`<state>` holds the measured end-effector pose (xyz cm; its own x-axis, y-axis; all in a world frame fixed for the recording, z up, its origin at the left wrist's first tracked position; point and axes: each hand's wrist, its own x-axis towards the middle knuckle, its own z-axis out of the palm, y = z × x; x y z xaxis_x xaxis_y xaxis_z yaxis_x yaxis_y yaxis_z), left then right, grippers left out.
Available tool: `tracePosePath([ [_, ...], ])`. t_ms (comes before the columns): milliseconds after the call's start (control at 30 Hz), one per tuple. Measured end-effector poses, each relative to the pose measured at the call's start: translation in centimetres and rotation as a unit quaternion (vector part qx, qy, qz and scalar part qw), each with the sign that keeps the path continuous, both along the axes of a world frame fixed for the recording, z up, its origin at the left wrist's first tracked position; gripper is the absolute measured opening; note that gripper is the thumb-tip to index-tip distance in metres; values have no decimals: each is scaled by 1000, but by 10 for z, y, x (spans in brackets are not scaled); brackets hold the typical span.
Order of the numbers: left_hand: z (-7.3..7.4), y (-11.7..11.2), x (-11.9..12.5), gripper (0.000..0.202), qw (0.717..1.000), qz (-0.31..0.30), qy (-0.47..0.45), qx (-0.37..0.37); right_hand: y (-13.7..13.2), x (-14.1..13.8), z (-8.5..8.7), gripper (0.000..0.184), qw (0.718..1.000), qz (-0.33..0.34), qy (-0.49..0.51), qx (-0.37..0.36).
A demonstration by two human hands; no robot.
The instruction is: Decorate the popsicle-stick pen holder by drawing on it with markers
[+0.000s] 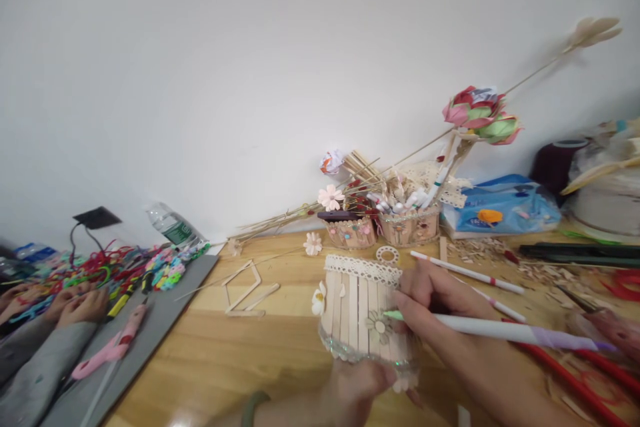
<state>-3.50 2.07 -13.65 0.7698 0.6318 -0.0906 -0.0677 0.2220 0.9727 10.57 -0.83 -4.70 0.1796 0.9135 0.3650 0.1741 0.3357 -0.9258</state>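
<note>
A small craft-stick holder [357,307] with a lace rim, glitter base and stuck-on flowers stands on the wooden table [225,353]. My left hand [357,383] grips it from below at the base, fingers curled round it. My right hand [435,310] pinches a long white stick with a pale green tip [495,329], and the tip touches the brown flower on the holder's front. A purple band wraps the stick's far end.
Behind stand two more stick baskets [383,227] full of paper flowers and skewers, a blue bag [503,207], loose sticks [247,290] and white pens [467,273]. At left another person's hands [75,307] rest by coloured clips, a pink glue gun [113,347] and a water bottle [173,227].
</note>
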Motion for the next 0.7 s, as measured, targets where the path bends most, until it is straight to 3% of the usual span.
tracePosePath([
  [200, -17, 1, 2, 52, 998, 23, -54, -13, -1, 0, -2, 27, 1000, 2, 21, -6],
  [333, -19, -2, 3, 53, 997, 46, -60, 0, -1, 0, -1, 28, 1000, 8, 5, 2],
  [433, -15, -2, 4, 54, 997, 36, -63, -10, -1, 0, 0, 28, 1000, -1, 26, 5],
  [600, -3, -2, 5, 57, 994, 26, -98, -30, 1, 5, 0, 30, 984, -21, 176, -9],
  [700, 11, -2, 7, 41, 991, 44, -124, -38, 2, 15, 4, 36, 989, -72, 130, 22],
])
